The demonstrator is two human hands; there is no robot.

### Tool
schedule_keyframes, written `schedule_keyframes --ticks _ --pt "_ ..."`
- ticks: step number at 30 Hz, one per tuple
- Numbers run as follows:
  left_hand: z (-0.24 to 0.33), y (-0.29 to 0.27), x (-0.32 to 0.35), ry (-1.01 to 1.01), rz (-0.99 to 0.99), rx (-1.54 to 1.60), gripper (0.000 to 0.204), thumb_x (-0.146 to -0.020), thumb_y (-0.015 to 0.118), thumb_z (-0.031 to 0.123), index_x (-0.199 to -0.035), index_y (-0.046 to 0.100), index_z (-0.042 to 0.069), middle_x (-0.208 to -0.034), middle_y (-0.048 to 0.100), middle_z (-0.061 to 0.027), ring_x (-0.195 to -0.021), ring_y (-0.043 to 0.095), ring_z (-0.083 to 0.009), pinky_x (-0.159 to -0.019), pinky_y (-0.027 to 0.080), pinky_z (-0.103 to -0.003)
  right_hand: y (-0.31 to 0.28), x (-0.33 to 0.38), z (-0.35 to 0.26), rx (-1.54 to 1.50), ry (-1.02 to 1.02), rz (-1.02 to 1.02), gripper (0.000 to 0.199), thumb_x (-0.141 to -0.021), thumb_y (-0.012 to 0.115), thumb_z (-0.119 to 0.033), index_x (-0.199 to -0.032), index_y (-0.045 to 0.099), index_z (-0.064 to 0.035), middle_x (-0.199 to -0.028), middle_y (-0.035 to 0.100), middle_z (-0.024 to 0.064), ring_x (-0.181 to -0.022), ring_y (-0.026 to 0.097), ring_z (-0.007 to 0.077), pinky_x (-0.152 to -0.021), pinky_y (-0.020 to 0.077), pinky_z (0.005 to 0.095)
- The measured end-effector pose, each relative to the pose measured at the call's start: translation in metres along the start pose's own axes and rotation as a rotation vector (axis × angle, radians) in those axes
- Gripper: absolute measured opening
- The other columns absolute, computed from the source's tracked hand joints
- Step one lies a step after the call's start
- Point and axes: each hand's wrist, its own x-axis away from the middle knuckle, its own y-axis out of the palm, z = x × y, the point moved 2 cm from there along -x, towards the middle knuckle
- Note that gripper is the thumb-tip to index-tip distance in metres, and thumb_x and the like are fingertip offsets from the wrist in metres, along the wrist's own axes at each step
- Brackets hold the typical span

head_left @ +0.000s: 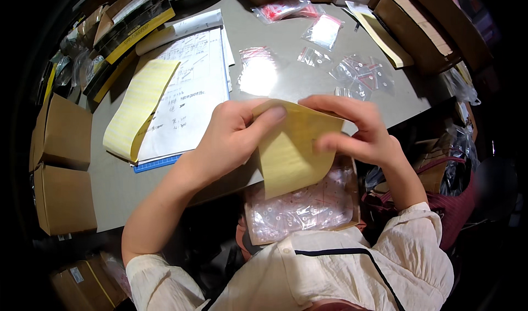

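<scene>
Yellow paper sheet point(289, 151): held at frame centre above the tabletop point(286, 80) edge, curled, over a box of small clear bags point(300, 206).
Left hand point(231, 138): grip pinched on the sheet's upper left corner, thumb on top.
Right hand point(357, 129): grip pinched on the sheet's right edge.
At 10 o'clock: yellow lined strip point(140, 107) lying on a written paper point(190, 91).
At 1 o'clock: loose clear zip bags point(360, 74).
At 9 o'clock: brown cartons point(63, 162).

A single head-worn fisheye view looks steeply down, close over the grey table point(286, 80) edge and lap.
</scene>
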Motion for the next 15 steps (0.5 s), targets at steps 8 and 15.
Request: schedule_keyframes --ticks 8,15 --pt "0.007 0.002 -0.002 0.021 -0.017 0.368 0.034 -0.103 0.058 0.009 -0.132 0.07 -0.003 -0.121 0.074 -0.009 -0.09 0.063 -0.0049 -0.075 0.049 -0.019 0.002 -0.001 0.016 -0.749 0.343 0.197 0.037 -0.093 0.057 0.006 -0.127 0.074 0.0058 -0.118 0.077 0.0135 -0.107 0.072 0.018 -0.094 0.056 0.0278" --pt "0.002 -0.019 -0.006 -0.069 -0.104 0.515 0.043 -0.097 0.062 0.01 -0.139 0.064 0.001 -0.105 0.069 -0.0027 -0.091 0.063 -0.0052 -0.076 0.049 -0.02 -0.008 0.007 0.01 -0.149 0.085 0.134 0.042 -0.082 0.056 0.008 -0.118 0.077 0.0076 -0.108 0.078 0.0194 -0.102 0.074 0.0245 -0.09 0.0554 0.033"
